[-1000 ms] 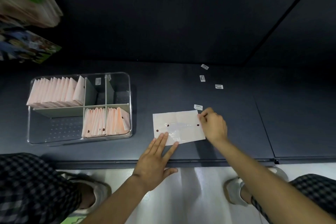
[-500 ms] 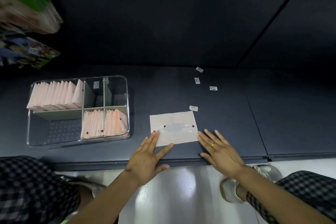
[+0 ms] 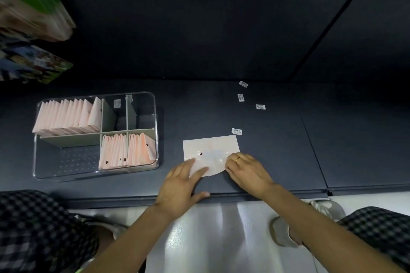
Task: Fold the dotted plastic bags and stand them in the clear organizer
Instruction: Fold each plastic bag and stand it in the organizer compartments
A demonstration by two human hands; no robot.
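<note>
The fold is just beginning: the left hand (image 3: 180, 186) is pressing flat fingers on the dotted bag (image 3: 210, 147), the right hand (image 3: 248, 170) is pinching its near-right edge, which probably needs lifting over next.

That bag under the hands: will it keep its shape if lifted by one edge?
Probably not. The bag looks thin and glossy, so likely floppy and slippery. Its near edge already curls up between the left hand and right hand.
</note>
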